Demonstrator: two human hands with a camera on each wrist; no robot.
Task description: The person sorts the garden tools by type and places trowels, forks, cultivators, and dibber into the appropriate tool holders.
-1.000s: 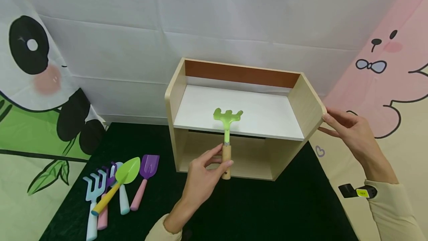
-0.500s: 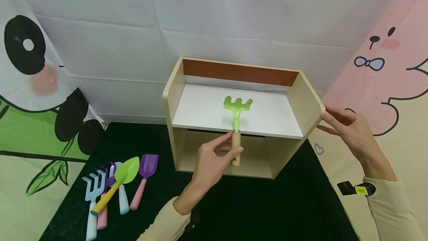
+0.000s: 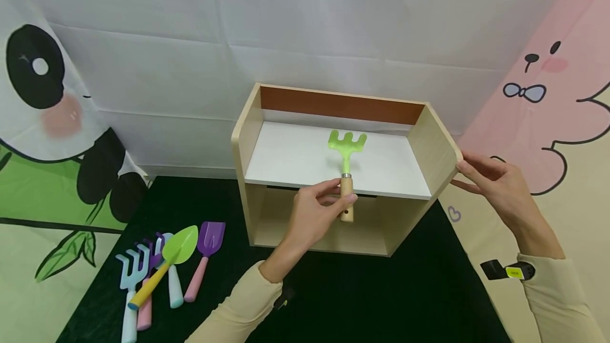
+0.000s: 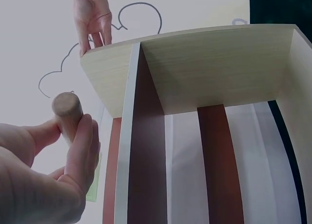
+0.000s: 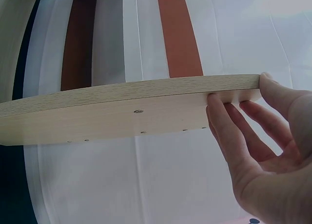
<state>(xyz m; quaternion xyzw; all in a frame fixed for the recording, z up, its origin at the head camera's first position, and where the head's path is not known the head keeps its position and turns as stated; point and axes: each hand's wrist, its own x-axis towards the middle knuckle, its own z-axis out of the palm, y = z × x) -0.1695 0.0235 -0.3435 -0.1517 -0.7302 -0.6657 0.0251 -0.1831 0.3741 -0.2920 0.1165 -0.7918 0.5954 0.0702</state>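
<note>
My left hand (image 3: 312,213) pinches the wooden handle of a small hand rake (image 3: 346,144) with a green three-pronged head. The rake's prongs point away, over the white middle board of a small wooden shelf (image 3: 290,150). In the left wrist view the butt of the handle (image 4: 67,107) shows between thumb and fingers. At the shelf's right side panel is my right hand (image 3: 500,189), its thumb on the front edge. The right wrist view shows the fingers (image 5: 229,131) against the panel's outer face, gripping its corner.
Left of the shelf, on the dark green cloth (image 3: 381,300), lie a green trowel (image 3: 181,245) with a yellow handle, a purple shovel (image 3: 211,237) with a pink handle, a light-blue rake (image 3: 134,269) and other overlapping tools. A white curtain (image 3: 167,83) hangs behind.
My left hand has carried the rake right and forward, further over the shelf's white board, and its head now shows flatter to the view. The right hand stays on the side panel.
</note>
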